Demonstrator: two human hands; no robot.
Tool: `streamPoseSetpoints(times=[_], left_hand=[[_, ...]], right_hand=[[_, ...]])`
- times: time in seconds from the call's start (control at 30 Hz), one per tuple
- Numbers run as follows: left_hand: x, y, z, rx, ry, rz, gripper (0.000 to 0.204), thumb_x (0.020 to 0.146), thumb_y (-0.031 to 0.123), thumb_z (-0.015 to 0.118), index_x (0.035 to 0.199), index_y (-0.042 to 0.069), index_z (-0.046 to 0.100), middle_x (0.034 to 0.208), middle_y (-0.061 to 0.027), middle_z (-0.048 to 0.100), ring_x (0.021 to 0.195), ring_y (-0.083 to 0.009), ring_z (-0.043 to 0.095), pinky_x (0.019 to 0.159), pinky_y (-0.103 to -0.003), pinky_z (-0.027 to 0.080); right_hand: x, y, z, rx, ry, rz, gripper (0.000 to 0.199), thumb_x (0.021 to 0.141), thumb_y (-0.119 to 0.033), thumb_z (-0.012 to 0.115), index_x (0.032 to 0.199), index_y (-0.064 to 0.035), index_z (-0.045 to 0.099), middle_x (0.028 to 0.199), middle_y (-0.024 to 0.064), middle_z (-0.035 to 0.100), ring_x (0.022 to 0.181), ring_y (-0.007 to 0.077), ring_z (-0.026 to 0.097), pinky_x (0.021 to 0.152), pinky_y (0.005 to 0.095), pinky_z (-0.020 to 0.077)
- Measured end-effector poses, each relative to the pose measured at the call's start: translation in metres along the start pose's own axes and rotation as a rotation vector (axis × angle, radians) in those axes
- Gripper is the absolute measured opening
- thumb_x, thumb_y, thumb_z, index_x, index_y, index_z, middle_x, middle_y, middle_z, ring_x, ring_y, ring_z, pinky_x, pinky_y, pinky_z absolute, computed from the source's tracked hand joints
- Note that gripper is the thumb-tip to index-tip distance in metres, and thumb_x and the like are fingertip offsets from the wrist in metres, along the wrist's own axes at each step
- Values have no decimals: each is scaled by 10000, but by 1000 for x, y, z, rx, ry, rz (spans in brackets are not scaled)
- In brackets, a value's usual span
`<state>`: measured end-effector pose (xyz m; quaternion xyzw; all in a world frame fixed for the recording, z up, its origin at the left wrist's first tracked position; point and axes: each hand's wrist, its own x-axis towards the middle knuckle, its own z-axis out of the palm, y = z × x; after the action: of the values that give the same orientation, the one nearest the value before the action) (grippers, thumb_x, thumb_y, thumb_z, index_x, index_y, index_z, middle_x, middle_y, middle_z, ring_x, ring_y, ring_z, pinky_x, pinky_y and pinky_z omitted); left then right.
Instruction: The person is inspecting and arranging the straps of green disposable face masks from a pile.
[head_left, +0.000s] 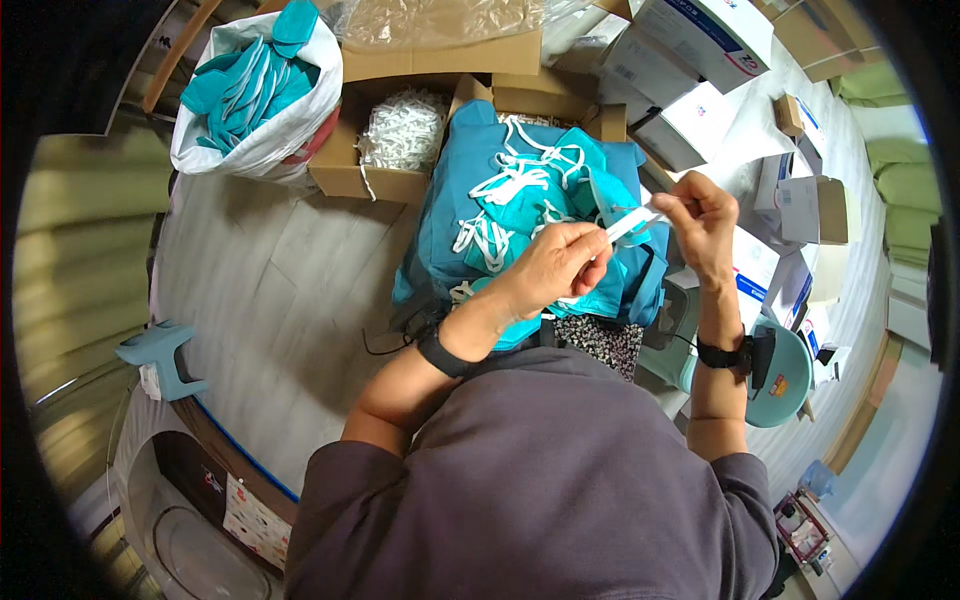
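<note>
Boxes (690,128) crowd floor (290,265) — hands (562,267) hold white strap (627,223).

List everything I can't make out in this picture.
In the head view:
White strap: its gripped parts, covered by the left hand and right hand.
Speckled cloth: its near part, hidden behind the dark shirt.
White sack: its depths, covered by teal pieces.
Clear plastic sheet: its far side, cut off by the top edge.

Teal pieces (525,215) partly behind left grip (562,262)
</note>
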<state>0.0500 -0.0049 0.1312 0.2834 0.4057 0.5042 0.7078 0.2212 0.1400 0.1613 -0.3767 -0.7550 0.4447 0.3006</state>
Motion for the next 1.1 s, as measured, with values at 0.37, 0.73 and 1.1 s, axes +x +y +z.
streamPoseSetpoints(times=[0.37,0.73,1.1], left_hand=[[-59,1,-19,-59,-1,-210,344,1037,266,426,750,81,468,636,1,457,501,-62,382,422,-213,263],[-4,-47,-19,-898,-163,-354,313,922,135,467,1087,-98,596,1067,-208,660,990,-297,652,737,-239,543],[-19,0,-58,98,197,-226,311,992,255,502,1007,1,683,740,-12,596,611,-47,479,539,-197,394]], right_hand=[[1,59,-102,-284,393,34,256,852,-102,732,668,-20,573,603,-59,459,583,33,364,512,206,259],[-36,4,-31,534,-258,123,317,892,-239,674,683,-68,509,666,7,515,618,95,436,575,234,330],[-53,-3,-51,1272,-193,255,791,1002,-313,531,1497,76,52,551,-27,407,380,30,335,404,200,283]])
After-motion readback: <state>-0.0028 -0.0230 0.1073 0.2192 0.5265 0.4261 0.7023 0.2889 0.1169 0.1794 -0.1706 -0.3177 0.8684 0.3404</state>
